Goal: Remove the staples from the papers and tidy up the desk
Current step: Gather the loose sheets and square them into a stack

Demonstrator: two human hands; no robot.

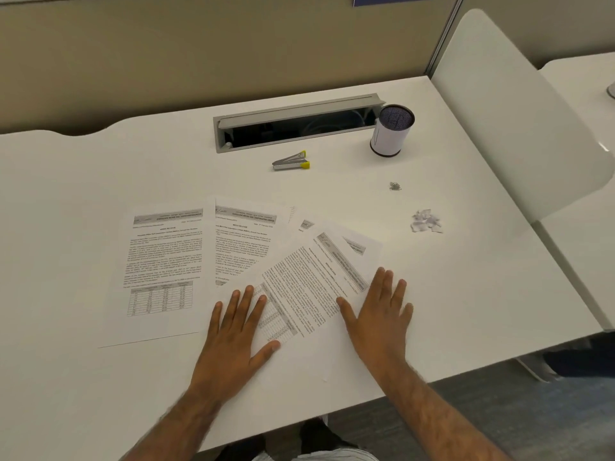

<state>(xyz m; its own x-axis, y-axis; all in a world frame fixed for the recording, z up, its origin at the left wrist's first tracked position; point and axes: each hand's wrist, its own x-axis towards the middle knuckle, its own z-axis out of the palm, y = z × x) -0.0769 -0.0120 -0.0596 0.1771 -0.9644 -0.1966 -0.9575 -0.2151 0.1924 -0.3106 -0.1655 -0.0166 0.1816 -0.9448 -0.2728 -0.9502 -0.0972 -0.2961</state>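
Note:
Several printed sheets lie fanned out on the white desk [100,194]. One sheet [159,261] lies apart at the left, a second [246,241] beside it, and a tilted sheet [309,287] on top at the right. My left hand [233,337] rests flat, fingers spread, on the tilted sheet's lower left corner. My right hand [379,314] lies flat at that sheet's right edge. A metal staple remover with yellow tips [291,161] sits behind the papers. A small heap of pulled staples [395,186] and torn paper scraps [426,221] lie to the right.
A white mesh-lined pen cup [391,131] stands at the back right beside an open grey cable slot [296,124]. A white curved divider panel [499,111] borders the desk's right side. A beige partition wall runs along the back.

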